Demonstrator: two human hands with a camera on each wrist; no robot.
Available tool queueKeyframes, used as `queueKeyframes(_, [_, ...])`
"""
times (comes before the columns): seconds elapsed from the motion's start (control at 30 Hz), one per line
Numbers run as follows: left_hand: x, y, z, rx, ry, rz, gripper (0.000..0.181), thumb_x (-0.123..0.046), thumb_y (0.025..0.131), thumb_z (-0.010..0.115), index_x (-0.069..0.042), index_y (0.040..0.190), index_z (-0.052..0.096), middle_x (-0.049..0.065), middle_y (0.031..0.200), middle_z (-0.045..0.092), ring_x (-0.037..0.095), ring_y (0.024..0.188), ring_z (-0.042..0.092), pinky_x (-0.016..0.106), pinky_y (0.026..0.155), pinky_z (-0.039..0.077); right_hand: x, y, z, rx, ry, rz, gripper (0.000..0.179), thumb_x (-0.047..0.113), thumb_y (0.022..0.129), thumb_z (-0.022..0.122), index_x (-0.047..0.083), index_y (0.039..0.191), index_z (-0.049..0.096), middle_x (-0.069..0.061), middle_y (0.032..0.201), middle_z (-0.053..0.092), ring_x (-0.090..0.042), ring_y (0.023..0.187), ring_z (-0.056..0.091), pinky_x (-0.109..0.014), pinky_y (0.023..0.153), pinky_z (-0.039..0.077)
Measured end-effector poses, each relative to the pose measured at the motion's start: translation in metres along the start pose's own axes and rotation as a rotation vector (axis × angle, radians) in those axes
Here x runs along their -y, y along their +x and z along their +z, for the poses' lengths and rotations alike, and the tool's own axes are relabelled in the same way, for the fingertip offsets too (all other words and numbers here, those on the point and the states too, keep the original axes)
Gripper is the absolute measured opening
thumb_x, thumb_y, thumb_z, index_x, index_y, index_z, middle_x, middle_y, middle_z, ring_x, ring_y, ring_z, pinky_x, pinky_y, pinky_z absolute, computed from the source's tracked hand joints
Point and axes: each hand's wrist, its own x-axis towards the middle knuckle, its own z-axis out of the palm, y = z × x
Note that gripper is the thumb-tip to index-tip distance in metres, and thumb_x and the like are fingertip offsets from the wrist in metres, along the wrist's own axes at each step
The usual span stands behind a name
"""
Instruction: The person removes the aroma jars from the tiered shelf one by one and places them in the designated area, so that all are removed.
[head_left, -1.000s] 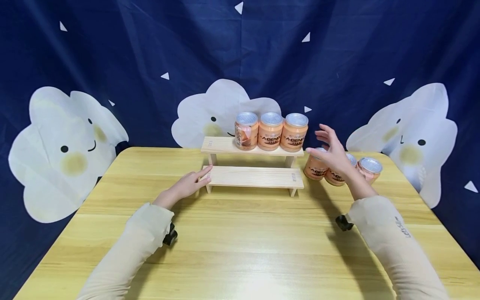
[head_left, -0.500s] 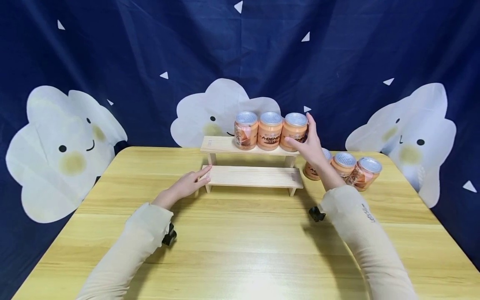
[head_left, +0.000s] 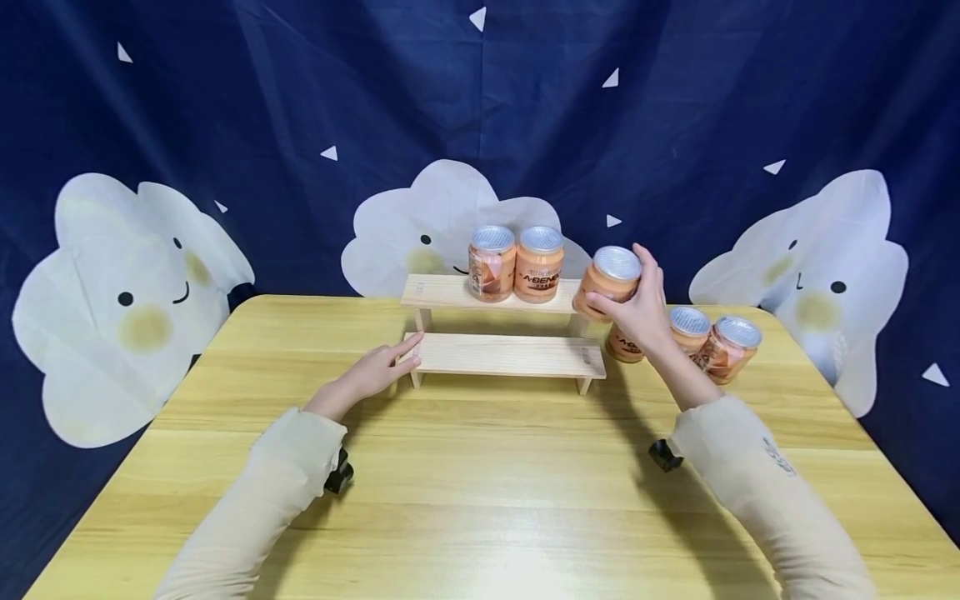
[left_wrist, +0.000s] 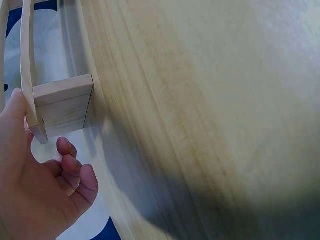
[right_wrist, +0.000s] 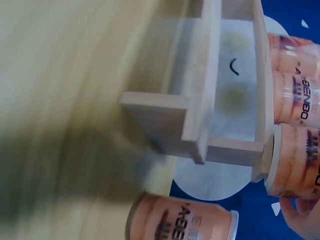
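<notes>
A two-step wooden display stand (head_left: 502,354) stands on the table. My left hand (head_left: 369,372) holds the left end of its lower board; in the left wrist view the thumb lies over the board (left_wrist: 27,60), the other fingers loosely curled below. With my right hand (head_left: 637,304) I grip an orange jar (head_left: 606,286) with a silver lid. It tilts slightly at the right end of the upper board, with fingers and thumb around its side. Two matching jars, one (head_left: 492,263) left of the other (head_left: 538,265), stand side by side on the upper board.
On the table right of the stand are three more jars: one (head_left: 624,345) is partly hidden by my right hand, another (head_left: 688,327) stands behind my wrist, and the last (head_left: 727,348) is farthest right. A dark blue curtain (head_left: 480,100) with cloud faces hangs behind the table (head_left: 480,483).
My right hand has moved from over the table jars to the rightmost jar on the upper board, grasped it, and shifted it right and toward me. The left hand stays put.
</notes>
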Motion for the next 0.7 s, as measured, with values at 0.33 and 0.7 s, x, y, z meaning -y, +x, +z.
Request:
queueKeyframes(0.33, [-0.001,-0.001,-0.001,0.001,0.005,-0.005,0.056,-0.036,0.098,0.039,-0.011,0.145,0.024,0.031,0.128,0.045,0.039,0.112,0.048,0.052,0.098,0.032,-0.005,-0.031,-0.030,0.006,0.004,0.050,0.082,0.007,0.068,0.077,-0.005,0.130,0.025,-0.026,0.125,0.035,-0.036,0.115,0.037,-0.047,0.096,0.029])
queueKeyframes(0.7, [-0.005,-0.003,-0.002,-0.003,-0.002,-0.001,0.056,-0.034,0.098,0.040,-0.010,0.145,0.024,0.031,0.132,0.041,0.042,0.119,0.042,0.052,0.101,0.029,-0.040,-0.059,-0.038,0.162,-0.211,0.024,0.082,0.010,0.065,0.081,-0.014,0.124,0.029,-0.033,0.114,0.044,-0.044,0.105,0.045,-0.054,0.089,0.034])
